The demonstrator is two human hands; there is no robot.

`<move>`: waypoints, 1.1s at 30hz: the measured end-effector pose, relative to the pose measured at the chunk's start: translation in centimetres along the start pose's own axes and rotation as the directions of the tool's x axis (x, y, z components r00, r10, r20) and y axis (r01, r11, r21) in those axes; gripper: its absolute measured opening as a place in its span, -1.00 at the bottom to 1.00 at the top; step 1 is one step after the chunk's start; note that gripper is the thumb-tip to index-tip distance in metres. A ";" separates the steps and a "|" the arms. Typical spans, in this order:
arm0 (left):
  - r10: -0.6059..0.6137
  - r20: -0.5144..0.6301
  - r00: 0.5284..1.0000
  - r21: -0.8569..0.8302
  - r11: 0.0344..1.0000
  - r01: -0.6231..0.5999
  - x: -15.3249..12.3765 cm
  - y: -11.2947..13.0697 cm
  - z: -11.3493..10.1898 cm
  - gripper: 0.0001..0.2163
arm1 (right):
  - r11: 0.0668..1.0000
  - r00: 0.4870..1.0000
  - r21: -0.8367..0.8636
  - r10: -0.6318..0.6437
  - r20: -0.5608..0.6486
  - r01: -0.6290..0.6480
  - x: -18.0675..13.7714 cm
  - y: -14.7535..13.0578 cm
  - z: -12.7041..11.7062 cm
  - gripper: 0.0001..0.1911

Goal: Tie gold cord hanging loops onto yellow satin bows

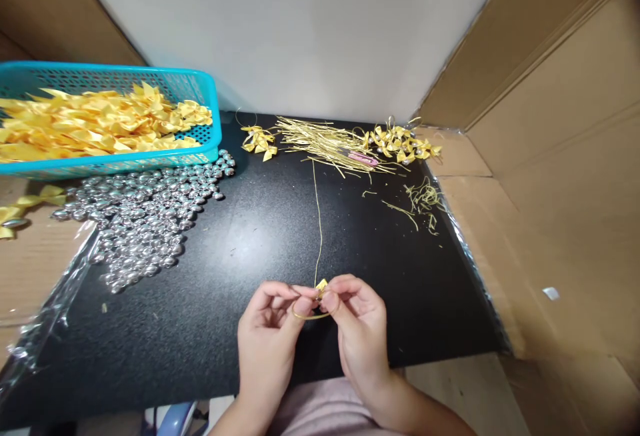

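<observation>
My left hand (267, 333) and my right hand (364, 329) meet at the near middle of the black table, fingertips almost touching. Between them a small yellow ribbon bow (321, 285) shows, mostly covered by the fingers. The right thumb and forefinger pinch the bow. With thumb and forefinger closed, my left hand grips a thin gold cord (320, 223). One length of it runs away from me across the table, and a short loop curves below both thumbs. Whether a bead sits at the bow is hidden by the fingertips.
A turquoise basket (213, 99) of yellow bows stands at the back left. Silver beads (145, 216) spread before it. Along the back lie a small bow cluster (259, 141), cut gold cords (315, 139), a pink-handled tool (364, 158) and beaded bows (400, 143). Cord scraps (424, 197) lie right.
</observation>
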State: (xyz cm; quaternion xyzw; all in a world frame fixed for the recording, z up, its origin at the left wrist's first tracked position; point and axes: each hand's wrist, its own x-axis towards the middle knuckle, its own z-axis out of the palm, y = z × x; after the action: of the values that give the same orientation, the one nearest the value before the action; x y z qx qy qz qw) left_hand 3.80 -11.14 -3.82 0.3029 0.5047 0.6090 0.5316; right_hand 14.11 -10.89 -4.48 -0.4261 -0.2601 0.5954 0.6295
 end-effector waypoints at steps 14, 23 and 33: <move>0.035 -0.012 0.999 -0.012 0.999 -0.035 -0.1 0.2 0.1 -0.76 | 0.999 0.999 -0.018 -0.026 0.038 0.027 0.1 0.0 0.0 -0.93; -0.011 -0.028 1.000 -0.057 0.998 0.009 0.2 -0.2 -0.1 -0.76 | 1.000 0.998 0.021 -0.005 0.064 0.004 0.1 0.0 0.0 -0.90; -0.021 0.009 1.000 -0.084 0.996 0.022 0.2 -0.4 -0.3 -0.81 | 0.963 0.982 0.191 0.185 0.048 -0.191 0.3 -0.2 0.5 -0.88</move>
State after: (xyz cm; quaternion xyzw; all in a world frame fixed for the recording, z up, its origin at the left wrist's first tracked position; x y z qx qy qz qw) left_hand 3.62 -11.10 -4.28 0.2772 0.4797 0.6228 0.5524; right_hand 13.85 -10.43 -4.07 -0.3761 -0.1683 0.6814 0.6050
